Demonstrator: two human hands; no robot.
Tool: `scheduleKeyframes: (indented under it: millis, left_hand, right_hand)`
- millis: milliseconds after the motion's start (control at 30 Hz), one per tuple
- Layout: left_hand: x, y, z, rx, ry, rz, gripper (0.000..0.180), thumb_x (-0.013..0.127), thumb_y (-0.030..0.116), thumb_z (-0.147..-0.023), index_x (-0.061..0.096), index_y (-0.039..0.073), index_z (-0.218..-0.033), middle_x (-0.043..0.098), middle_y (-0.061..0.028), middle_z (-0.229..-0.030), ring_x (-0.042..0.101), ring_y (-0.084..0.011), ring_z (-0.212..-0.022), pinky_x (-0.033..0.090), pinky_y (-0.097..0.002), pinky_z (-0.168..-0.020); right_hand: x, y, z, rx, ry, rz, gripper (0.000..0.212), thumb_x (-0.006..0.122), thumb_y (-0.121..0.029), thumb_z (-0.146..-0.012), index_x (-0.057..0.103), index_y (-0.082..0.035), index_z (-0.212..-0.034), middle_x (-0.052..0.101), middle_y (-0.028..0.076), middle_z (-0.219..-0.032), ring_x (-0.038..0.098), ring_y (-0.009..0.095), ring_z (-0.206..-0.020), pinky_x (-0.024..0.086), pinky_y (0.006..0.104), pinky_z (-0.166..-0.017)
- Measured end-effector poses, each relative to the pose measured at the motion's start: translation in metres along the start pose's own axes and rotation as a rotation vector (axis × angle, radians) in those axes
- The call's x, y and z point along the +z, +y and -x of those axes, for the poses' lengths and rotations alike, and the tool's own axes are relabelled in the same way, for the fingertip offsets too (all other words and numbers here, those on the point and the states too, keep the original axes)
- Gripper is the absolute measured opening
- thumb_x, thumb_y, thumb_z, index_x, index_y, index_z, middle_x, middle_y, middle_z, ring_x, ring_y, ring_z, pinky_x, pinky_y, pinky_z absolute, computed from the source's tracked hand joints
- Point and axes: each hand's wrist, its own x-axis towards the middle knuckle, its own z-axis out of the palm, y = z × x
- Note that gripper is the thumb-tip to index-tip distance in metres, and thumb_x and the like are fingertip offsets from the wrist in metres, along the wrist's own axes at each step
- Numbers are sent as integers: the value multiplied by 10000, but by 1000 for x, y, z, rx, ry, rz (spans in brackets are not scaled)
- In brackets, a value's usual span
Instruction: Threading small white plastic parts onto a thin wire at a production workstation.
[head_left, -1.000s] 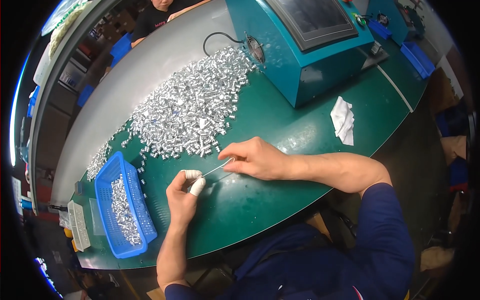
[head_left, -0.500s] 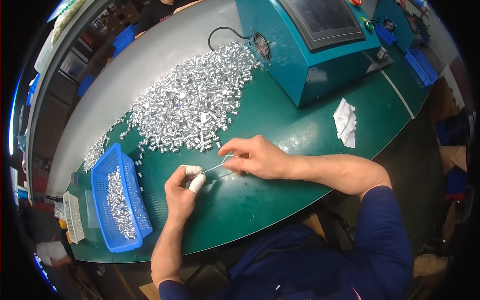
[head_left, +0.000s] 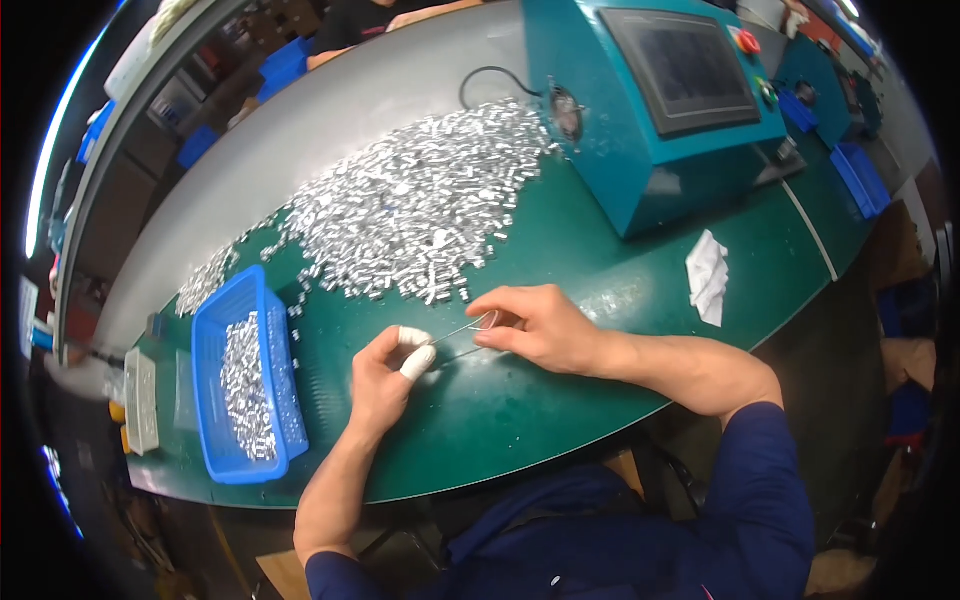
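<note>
My left hand [head_left: 380, 385] is closed in a pinch, with white covers on the thumb and forefinger. Whatever sits between those fingertips is too small and hidden to name. A thin metal wire [head_left: 457, 331] with a bent, loop-like end runs from that pinch across to my right hand [head_left: 545, 328], whose thumb and fingers are closed around the looped end. Both hands are above the green tabletop. Just beyond them spreads a large heap of small silvery metal pieces [head_left: 410, 205]. To the left of my left hand stands a blue plastic basket [head_left: 296, 425] holding more such pieces.
A teal machine [head_left: 600, 150] with a dark screen [head_left: 682, 75] and a red button stands at the back right. A crumpled white cloth [head_left: 708, 278] lies right of my right hand. A pale basket [head_left: 142, 400] is at the far left. Another person's arm [head_left: 425, 16] shows beyond the table.
The whole view has shifted, with table items appearing farther right. My right thumb and fingers have closed more tightly on the wire's looped end; the left hand keeps its pinch.
</note>
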Motion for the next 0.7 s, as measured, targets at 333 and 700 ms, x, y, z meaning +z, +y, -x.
scheduleKeyframes:
  millis: [333, 700]
  left_hand:
    - [3, 0, 0, 382, -48, -267, 163, 767, 64, -874, 679, -4, -992, 668, -85, -897, 689, -164, -844, 545, -299, -743]
    - [-7, -7, -6, -95, -149, 98, 146, 728, 91, -929, 671, 10, -1035, 692, -39, -908, 651, -101, -810, 533, -264, -680]
  right_hand:
    - [-3, 1, 1, 294, 57, -239, 196, 589, -177, -1023, 648, -13, -1114, 709, 92, -750, 697, 168, -645, 520, 260, -537]
    - [-8, -3, -1, -567, 90, 631, 117, 699, -48, -928, 713, 5, -1031, 745, 69, -897, 707, 158, -784, 571, 289, -654]
